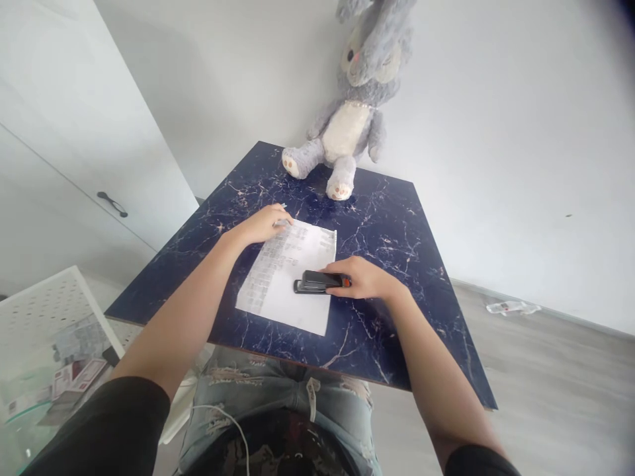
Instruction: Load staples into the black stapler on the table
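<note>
A printed sheet of paper (292, 304) lies aslant on the dark blue marbled table (381, 231). Its left side carries dense grey print, and the lower right is mostly blank. At the upper left corner of the sheet, my left hand (265, 225) is closed with the paper edge between its fingers. My right hand (364, 277) is wrapped around the rear end of a black stapler (317, 282) with a red-orange spot. The stapler rests over the right half of the paper, its front end pointing left.
A grey plush rabbit (344, 129) sits at the table's back edge against the wall. At lower left stands a white perforated bin (74, 284) holding boxes and plastic packets. A white cabinet (99, 145) is on the left. Clear plastic packaging (513, 308) lies on the floor at right.
</note>
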`<state>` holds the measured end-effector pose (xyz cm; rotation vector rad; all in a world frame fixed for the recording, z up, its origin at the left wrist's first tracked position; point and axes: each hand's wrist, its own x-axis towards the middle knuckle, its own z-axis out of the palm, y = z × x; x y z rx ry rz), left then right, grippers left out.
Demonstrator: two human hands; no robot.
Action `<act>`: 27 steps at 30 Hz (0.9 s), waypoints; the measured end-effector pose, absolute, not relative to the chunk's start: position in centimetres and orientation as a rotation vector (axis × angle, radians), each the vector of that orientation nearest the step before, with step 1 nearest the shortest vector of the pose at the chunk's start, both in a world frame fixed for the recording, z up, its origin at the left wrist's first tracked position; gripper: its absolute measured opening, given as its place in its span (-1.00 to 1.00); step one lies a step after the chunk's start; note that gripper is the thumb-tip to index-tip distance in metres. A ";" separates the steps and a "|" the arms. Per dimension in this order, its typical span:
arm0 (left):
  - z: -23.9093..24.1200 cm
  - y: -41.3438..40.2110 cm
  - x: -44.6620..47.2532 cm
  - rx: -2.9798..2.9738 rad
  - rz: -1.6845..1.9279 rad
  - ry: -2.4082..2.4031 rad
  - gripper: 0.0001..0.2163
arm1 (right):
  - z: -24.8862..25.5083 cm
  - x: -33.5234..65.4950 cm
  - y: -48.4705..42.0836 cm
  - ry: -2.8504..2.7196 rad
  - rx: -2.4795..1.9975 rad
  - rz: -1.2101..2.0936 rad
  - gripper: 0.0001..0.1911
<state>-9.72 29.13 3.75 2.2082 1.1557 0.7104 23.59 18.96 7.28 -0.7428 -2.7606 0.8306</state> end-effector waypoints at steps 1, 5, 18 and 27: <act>3.2 29.0 -9.2 2.295 0.650 1.077 -0.77 | 7.4 24.7 19.3 -2.741 -0.721 0.894 -0.70; 1.2 28.5 -6.6 2.387 0.588 0.942 -0.68 | 6.5 27.2 20.4 -2.576 -0.804 0.973 -0.68; 0.0 29.3 -4.4 2.351 0.708 0.894 -0.74 | 2.6 23.7 20.7 -2.093 -1.026 0.796 -0.56; 1.0 28.9 -3.8 2.481 0.828 0.808 -0.77 | 1.9 24.1 21.8 -2.261 -0.923 0.671 -0.61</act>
